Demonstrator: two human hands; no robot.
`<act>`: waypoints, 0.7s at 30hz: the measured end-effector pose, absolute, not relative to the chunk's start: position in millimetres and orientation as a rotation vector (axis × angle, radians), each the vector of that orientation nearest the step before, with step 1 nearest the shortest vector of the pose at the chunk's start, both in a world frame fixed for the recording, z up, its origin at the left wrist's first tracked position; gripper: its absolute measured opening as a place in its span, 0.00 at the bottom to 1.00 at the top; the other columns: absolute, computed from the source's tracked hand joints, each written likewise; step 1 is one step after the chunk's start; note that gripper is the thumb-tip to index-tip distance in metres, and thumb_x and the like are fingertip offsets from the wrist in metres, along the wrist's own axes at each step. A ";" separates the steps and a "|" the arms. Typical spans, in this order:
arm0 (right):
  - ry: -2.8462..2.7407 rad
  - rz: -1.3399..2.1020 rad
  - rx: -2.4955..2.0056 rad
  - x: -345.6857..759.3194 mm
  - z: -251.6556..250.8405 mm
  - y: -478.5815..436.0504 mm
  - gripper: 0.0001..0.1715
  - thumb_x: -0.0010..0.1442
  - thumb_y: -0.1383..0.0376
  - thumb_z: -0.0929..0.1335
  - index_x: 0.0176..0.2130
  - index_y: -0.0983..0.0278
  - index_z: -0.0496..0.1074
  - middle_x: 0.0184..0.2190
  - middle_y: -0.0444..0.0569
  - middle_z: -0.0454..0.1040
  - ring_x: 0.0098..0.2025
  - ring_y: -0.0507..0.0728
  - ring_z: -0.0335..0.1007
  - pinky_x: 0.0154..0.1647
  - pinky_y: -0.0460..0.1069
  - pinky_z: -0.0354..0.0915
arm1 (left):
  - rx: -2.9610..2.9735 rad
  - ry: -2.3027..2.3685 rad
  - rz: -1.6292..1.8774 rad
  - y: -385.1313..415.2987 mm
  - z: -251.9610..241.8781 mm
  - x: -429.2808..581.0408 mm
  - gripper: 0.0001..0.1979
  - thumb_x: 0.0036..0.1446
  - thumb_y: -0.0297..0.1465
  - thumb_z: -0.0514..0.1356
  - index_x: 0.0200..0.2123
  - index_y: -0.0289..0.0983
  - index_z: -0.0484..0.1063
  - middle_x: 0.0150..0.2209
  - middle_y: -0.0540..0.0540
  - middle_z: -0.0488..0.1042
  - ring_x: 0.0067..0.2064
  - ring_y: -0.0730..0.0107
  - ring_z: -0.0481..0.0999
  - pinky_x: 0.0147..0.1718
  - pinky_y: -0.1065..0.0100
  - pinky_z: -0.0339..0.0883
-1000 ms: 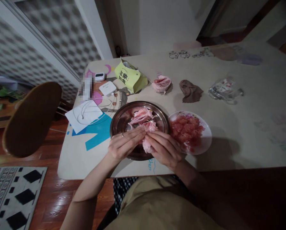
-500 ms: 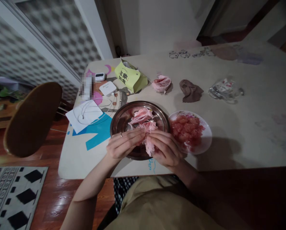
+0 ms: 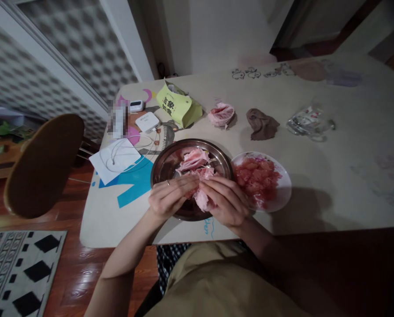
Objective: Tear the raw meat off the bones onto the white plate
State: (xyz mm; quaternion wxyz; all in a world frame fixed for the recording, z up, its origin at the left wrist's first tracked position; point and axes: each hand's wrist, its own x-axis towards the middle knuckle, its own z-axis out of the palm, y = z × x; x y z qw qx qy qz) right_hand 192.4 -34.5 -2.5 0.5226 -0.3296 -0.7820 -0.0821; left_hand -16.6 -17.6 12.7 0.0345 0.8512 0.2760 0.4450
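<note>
Over a round metal bowl (image 3: 157, 160), both hands hold a piece of red pomelo (image 3: 202, 200) with pale pink membrane. My left hand (image 3: 169, 196), wearing a ring, is closed on its left side. My right hand (image 3: 228, 200) pinches it from the right, and the fingertips of both hands nearly meet. Much of the piece is hidden by the fingers. Inside the bowl lie pink, torn pomelo membranes (image 3: 194, 159). To the right, touching or very near the bowl, a white floral plate (image 3: 285, 193) bears a heap of peeled red pomelo flesh (image 3: 258, 178).
Behind the bowl are a yellow-green paper bag (image 3: 179, 105), a pink-skinned pomelo chunk (image 3: 221, 115), a crumpled brown cloth (image 3: 261, 124) and a clear plastic item (image 3: 307, 122). At left lie a white box-shaped device (image 3: 147, 122), a cable and white paper (image 3: 109, 160). A wooden chair (image 3: 45, 165) stands beyond the table.
The fingers have shifted slightly on the pomelo piece; my right fingertips have moved a little up and left. The hanging pink membrane looks shorter and turned. Bowl and plate stay put.
</note>
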 end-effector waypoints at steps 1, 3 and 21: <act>-1.877 -0.178 -0.788 192.6 -2.6 -34.5 0.18 0.72 0.71 0.64 0.58 0.68 0.76 0.46 0.54 0.85 0.54 0.59 0.82 0.55 0.52 0.80 | 2.617 0.853 1.360 -17.9 12.8 -17.0 0.15 0.70 0.23 0.59 0.56 0.34 0.77 0.50 0.41 0.85 0.55 0.65 0.85 0.54 0.69 0.80; -1.879 -0.160 -0.785 192.9 -3.2 -35.1 0.19 0.73 0.72 0.63 0.58 0.69 0.76 0.46 0.54 0.85 0.54 0.58 0.82 0.55 0.52 0.80 | 2.625 0.857 1.333 -18.6 13.2 -17.4 0.14 0.69 0.23 0.59 0.55 0.34 0.77 0.50 0.40 0.85 0.55 0.65 0.85 0.54 0.69 0.80; -1.726 -0.053 -0.783 188.5 -7.8 -34.9 0.17 0.73 0.71 0.64 0.56 0.62 0.76 0.43 0.50 0.85 0.49 0.57 0.83 0.51 0.54 0.81 | 2.604 0.769 1.407 -17.7 17.7 -13.8 0.15 0.66 0.21 0.59 0.53 0.34 0.78 0.47 0.40 0.86 0.52 0.62 0.86 0.52 0.68 0.81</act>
